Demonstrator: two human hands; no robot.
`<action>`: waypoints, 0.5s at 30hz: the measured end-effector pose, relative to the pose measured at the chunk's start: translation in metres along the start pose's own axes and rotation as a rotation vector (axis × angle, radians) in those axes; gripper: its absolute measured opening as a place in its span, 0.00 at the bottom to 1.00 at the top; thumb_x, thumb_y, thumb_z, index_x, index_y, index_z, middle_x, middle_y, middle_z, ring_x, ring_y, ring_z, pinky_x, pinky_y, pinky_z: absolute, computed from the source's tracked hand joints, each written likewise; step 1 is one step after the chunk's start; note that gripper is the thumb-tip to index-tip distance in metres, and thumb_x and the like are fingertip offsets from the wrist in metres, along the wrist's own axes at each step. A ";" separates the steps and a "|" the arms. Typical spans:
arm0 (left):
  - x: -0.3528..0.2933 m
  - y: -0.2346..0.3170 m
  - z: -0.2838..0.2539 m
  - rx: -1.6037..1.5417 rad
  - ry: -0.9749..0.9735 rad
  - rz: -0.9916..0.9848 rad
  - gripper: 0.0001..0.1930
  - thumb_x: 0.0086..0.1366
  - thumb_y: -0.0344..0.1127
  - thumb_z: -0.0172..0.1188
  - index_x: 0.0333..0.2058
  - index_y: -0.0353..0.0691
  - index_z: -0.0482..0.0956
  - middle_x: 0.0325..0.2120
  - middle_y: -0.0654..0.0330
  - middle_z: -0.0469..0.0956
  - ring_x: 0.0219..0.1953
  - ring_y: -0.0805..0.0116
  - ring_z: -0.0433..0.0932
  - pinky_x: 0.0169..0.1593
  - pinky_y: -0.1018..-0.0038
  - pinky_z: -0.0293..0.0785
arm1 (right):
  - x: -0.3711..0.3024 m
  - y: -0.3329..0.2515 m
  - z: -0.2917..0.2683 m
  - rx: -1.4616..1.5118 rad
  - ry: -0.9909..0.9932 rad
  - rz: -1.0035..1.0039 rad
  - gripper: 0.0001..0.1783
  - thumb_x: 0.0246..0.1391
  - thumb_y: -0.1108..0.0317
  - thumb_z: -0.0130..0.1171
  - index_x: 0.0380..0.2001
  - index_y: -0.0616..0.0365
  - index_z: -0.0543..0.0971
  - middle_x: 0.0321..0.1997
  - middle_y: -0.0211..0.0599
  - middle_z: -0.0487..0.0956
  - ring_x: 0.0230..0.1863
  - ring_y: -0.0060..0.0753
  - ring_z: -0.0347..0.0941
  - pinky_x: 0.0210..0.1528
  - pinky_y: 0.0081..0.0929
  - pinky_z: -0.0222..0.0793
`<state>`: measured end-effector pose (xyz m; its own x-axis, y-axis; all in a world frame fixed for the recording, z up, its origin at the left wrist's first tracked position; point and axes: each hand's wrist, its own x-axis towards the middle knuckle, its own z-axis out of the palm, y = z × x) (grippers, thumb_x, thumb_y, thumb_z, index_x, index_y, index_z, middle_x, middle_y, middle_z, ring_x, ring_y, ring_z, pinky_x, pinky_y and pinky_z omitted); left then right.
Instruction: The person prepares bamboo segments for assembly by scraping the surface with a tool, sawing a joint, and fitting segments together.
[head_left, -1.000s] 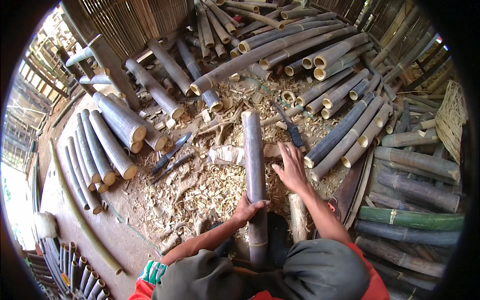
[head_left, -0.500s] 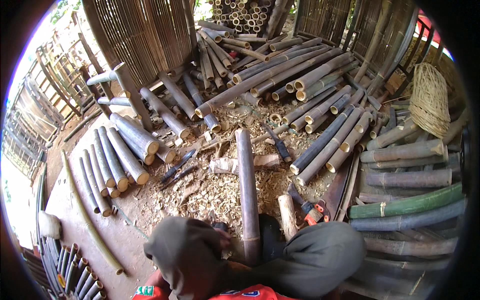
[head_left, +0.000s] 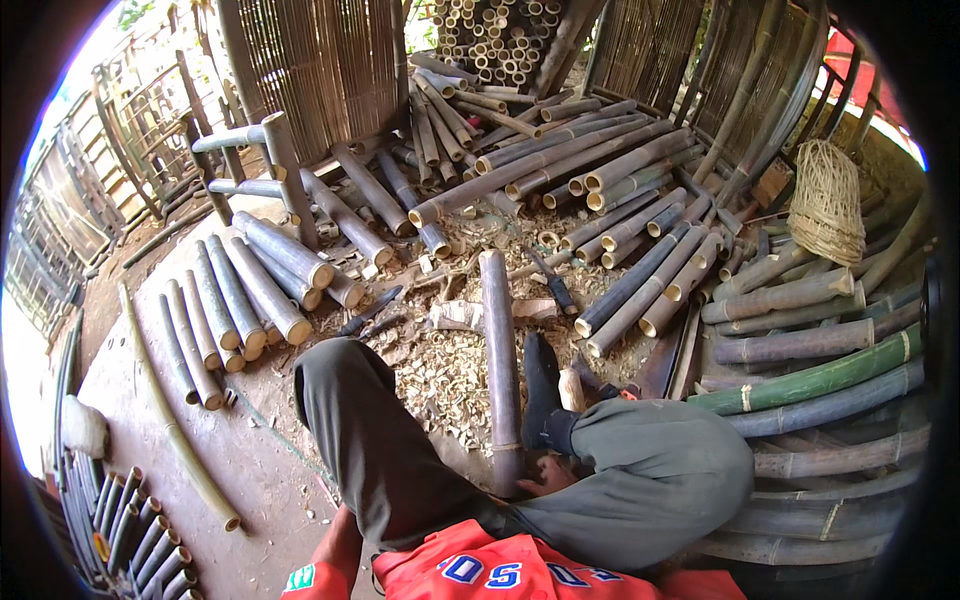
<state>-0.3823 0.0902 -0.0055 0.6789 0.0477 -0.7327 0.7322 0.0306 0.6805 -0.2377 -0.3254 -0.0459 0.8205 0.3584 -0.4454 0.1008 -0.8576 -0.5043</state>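
Seated on the ground amid bamboo: heaped long poles (head_left: 560, 160) from 12 to 2 o'clock, thick dark and green culms (head_left: 810, 380) stacked at 3 to 4 o'clock, short cut lengths (head_left: 250, 290) laid side by side at 9 to 10 o'clock. Woven bamboo screen (head_left: 310, 70) upright at 11 o'clock, round wicker basket (head_left: 828, 200) at 2 o'clock. Carpet of pale shavings (head_left: 440, 370) spread over the ground at centre. Grey trousered knees (head_left: 370, 440) raised on either side at 6 o'clock, orange shirt (head_left: 480, 575) at the lower edge.

Upright between the knees, one dark bamboo pole (head_left: 500, 350), running from centre down toward 6 o'clock, its lower end between the legs. Right hand (head_left: 545, 478) just at 5 o'clock of the pole's foot, fingers curled and touching the pole's base; full grip hidden by the knee, so cannot tell whether closed around it. Left hand out of sight behind the left leg; only the forearm (head_left: 335, 550) visible at 7 o'clock. Dark-handled blade (head_left: 550, 280) lying on the shavings at 1 o'clock of the pole.
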 end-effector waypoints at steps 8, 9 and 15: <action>0.030 -0.013 -0.054 0.206 0.189 -0.057 0.14 0.65 0.41 0.66 0.42 0.36 0.82 0.38 0.50 0.84 0.42 0.56 0.83 0.44 0.59 0.78 | 0.060 0.019 0.029 0.095 0.270 -0.343 0.61 0.39 0.41 0.79 0.66 0.73 0.63 0.59 0.71 0.76 0.62 0.59 0.76 0.62 0.46 0.71; 0.035 -0.012 -0.063 0.242 0.220 -0.055 0.14 0.65 0.41 0.66 0.42 0.36 0.82 0.38 0.50 0.84 0.42 0.56 0.83 0.44 0.59 0.78 | 0.056 0.020 0.023 0.116 0.207 -0.287 0.60 0.40 0.41 0.79 0.66 0.73 0.64 0.59 0.70 0.76 0.61 0.59 0.76 0.61 0.46 0.71; 0.085 0.043 -0.132 0.485 0.455 0.081 0.14 0.64 0.41 0.65 0.40 0.36 0.83 0.36 0.48 0.84 0.42 0.54 0.84 0.44 0.57 0.78 | 0.034 0.007 -0.086 0.200 -0.030 -0.035 0.52 0.42 0.44 0.78 0.62 0.70 0.69 0.56 0.67 0.78 0.58 0.58 0.78 0.58 0.47 0.73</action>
<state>-0.3005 0.2269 -0.0371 0.7200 0.4507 -0.5277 0.6935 -0.4381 0.5719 -0.1612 -0.3512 -0.0009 0.8013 0.3999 -0.4450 0.0128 -0.7550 -0.6556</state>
